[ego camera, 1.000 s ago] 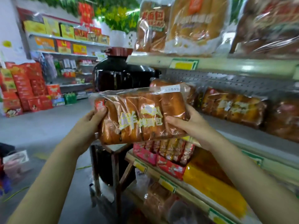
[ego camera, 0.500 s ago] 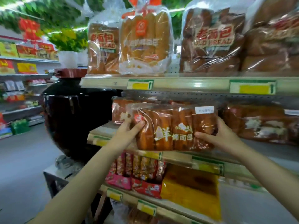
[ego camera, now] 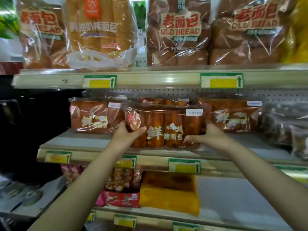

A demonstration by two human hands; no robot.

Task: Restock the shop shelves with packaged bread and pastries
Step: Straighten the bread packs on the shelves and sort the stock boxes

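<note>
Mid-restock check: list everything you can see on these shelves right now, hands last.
Clear-wrapped pack of brown bread sticks with white lettering: one, brown, at the front edge of the middle shelf.
Matching bread packs: at least three, brown, middle shelf, behind and beside it.
Big clear bags of OLD BREAD loaves: three, dark brown, top shelf.
Clear bag of pale bread: one, golden, top shelf.
Wrapped flat block: one, yellow-orange, lower shelf.
Snack packets: several, red and pink, lower shelf.
Price tags: several, green and yellow, shelf edges.
Left hand: grips the pack's left end.
Right hand: grips its right end.
</note>
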